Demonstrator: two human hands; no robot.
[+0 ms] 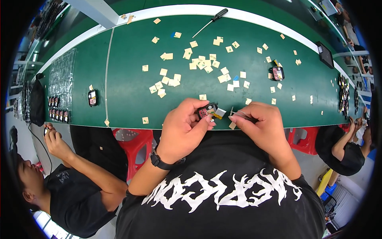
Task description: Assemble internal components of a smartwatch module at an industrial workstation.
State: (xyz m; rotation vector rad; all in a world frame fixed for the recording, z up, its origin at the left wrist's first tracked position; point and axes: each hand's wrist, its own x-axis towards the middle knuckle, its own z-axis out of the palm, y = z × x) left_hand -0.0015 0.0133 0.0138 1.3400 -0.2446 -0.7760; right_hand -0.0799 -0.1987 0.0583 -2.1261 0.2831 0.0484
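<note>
My left hand (187,121) is closed around a small black device casing (207,107) at the table's near edge, its thumb in front and fingers behind. Inside the open casing a red circuit board (203,113) shows. A silver rectangular part (220,113) with a yellow strip sticks out of the casing toward the right. Thin metal tweezers (241,114) are pinched in my right hand (258,118), their tips pointing left, apart from the silver part. A cream paper square (232,125) lies beneath my right hand's fingertips.
Many cream paper squares (201,63) lie scattered over the green table (131,79). A screwdriver (211,22) rests at the far edge. Other open devices lie right (277,73) and left (92,97). Clear trays (61,75) stand further left. Co-workers (79,179) sit on both sides.
</note>
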